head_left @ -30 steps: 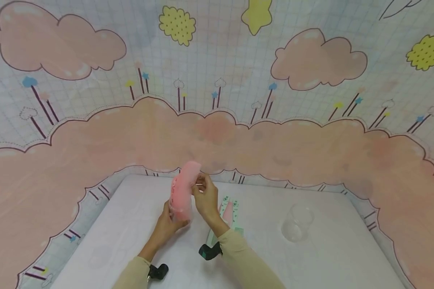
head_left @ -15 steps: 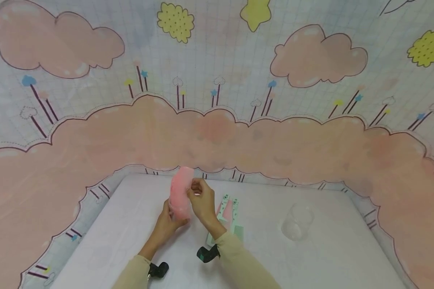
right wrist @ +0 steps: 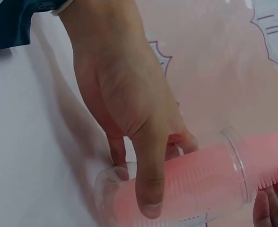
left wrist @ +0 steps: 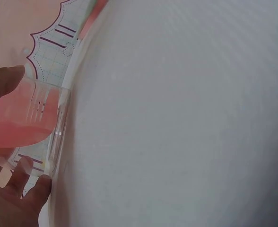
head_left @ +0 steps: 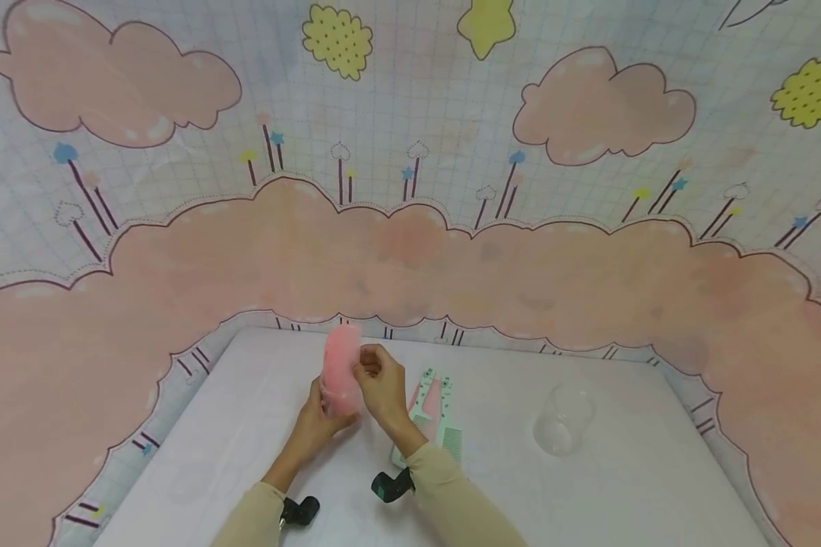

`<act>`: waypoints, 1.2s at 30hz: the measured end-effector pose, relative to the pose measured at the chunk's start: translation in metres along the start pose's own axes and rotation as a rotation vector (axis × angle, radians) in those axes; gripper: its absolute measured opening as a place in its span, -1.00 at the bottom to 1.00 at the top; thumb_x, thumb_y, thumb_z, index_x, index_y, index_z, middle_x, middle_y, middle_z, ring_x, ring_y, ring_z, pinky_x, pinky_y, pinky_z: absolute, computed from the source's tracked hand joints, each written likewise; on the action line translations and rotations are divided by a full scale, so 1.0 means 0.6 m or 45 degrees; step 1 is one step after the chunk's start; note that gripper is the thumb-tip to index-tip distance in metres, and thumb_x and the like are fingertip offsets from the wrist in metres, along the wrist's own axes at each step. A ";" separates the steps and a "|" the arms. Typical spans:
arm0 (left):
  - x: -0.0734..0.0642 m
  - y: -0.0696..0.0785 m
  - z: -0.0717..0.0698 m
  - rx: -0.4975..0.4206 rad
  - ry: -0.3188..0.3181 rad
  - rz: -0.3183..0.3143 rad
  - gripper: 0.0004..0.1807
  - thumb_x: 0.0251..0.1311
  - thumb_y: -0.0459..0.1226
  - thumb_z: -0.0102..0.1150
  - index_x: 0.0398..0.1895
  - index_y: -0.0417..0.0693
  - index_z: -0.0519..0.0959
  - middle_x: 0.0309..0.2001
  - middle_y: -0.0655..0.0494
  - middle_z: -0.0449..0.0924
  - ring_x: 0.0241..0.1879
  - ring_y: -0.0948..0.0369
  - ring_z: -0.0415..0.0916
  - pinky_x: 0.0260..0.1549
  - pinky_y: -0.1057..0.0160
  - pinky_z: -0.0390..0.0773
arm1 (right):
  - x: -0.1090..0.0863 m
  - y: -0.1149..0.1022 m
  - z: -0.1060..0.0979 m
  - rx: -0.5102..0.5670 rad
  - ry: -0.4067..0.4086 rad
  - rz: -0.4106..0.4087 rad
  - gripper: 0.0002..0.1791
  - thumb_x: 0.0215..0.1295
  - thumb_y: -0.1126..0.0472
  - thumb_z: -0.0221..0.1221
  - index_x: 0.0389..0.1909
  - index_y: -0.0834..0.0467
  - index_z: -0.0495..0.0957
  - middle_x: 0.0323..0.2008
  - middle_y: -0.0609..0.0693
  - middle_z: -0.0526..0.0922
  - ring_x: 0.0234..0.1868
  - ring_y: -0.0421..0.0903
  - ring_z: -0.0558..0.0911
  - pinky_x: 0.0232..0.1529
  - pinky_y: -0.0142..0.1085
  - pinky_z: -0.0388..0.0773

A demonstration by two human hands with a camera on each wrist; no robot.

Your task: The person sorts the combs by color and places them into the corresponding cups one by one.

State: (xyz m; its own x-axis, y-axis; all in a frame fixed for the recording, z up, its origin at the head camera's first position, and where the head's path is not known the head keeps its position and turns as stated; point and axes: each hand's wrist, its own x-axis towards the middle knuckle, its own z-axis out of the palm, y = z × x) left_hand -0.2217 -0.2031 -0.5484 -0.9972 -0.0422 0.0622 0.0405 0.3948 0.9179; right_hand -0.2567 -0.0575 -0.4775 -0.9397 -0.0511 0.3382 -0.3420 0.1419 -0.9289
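Note:
A pink curved comb (head_left: pixel 342 357) stands tilted upright over the table, its lower part inside a clear plastic container (right wrist: pixel 240 165). My left hand (head_left: pixel 309 427) grips that container low down, thumb on one side and fingers on the other. In the right wrist view the left hand (right wrist: pixel 129 99) crosses the middle, and the comb's pink shows through the clear wall. My right hand (head_left: pixel 386 384) pinches the comb's edge above the rim; its fingertips (right wrist: pixel 271 203) show by the teeth. The left wrist view catches the container (left wrist: pixel 61 127) at its left edge.
Mint-green printed combs (head_left: pixel 445 410) lie on the white table (head_left: pixel 506 486) right of my hands, with a pink piece (head_left: pixel 434 395) among them. Farther right is another clear plastic container (head_left: pixel 562 425). A patterned cloth backdrop (head_left: pixel 410 258) rises behind the table.
The comb has moved down and slightly left, deeper into the container, and has turned so its dark print hardly shows. My right hand has lowered with it; the left hand stays put.

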 end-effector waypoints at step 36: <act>-0.009 -0.002 0.007 0.023 0.016 -0.046 0.11 0.06 -0.12 0.44 0.52 -0.09 -0.12 0.47 -0.27 0.13 0.45 -0.20 0.15 0.35 -0.25 0.27 | -0.028 0.026 0.000 -0.149 0.063 0.007 -0.82 0.19 0.26 0.28 -0.17 0.14 0.61 -0.19 0.02 0.67 -0.16 0.04 0.63 -0.15 -0.21 0.58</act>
State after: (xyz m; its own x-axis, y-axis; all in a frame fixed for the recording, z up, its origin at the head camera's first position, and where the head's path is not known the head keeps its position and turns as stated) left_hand -0.2169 -0.1994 -0.5518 -0.9971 -0.0684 0.0344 0.0034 0.4092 0.9124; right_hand -0.2464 -0.0542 -0.4976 -0.9393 -0.0017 0.3430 -0.3319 0.2568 -0.9077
